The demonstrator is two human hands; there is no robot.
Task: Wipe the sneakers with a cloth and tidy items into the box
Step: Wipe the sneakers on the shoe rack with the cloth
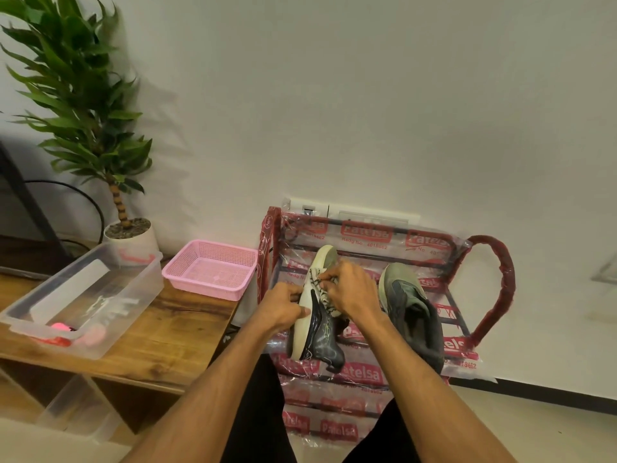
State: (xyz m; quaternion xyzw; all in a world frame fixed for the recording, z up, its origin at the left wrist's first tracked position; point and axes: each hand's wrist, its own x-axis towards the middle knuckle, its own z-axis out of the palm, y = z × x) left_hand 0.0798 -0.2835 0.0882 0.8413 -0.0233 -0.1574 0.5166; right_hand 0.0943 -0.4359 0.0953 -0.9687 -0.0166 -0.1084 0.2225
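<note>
White wall (367, 95) fills the background, with a socket plate (310, 208) low on it just behind a red rack (497, 285). The rack is wrapped in clear plastic printed many times with red blocks reading "Patelsa". Smaller red lines under them read "Regd No." and a number that looks like 4018662, though folds in the plastic break it up.

The left hand (283, 307) grips a dark sneaker (322, 339) by its pale sole edge, fingers curled round it. The shoe is tipped on its side above the rack, toe pointing away. The right hand (350, 292) bunches a pale cloth (329, 304) with black markings in curled fingers and presses it on the shoe's upper, just beside the left hand.

To the right of the right hand, a second sneaker (410, 305), grey-green, rests on the rack, close to the hand.

Left of the left hand stands a wooden worktop (173, 332). A pink basket (203, 290) sits nearest on it. Farther left is a clear box (133, 285) with pink items (61, 327) at its near end. Beyond it stands a plant (76, 95) in a white pot (133, 238).
</note>
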